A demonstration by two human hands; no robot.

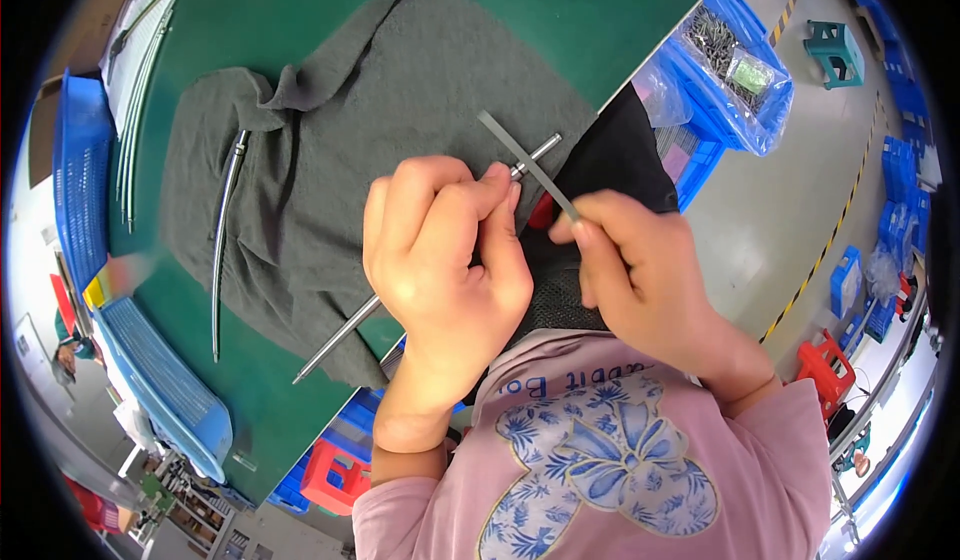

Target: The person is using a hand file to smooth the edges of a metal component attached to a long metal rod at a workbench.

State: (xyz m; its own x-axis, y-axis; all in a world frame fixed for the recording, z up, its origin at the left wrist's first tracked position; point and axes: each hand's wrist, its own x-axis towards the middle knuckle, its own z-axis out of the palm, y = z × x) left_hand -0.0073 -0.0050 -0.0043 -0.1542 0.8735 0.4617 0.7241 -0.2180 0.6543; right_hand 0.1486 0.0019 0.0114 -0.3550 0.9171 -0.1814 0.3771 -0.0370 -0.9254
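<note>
My left hand is closed around a long straight metal rod, which lies slantwise over a grey cloth on the green table. The rod's upper end sticks out past my fingertips. My right hand pinches a thin flat grey strip and holds it across the rod's upper end. A curved metal bar lies on the cloth's left side, away from both hands.
Blue baskets stand along the table's left edge, beside several thin curved rods. To the right, a blue bin holds a clear bag of small metal parts. Red stools and blue crates stand on the grey floor.
</note>
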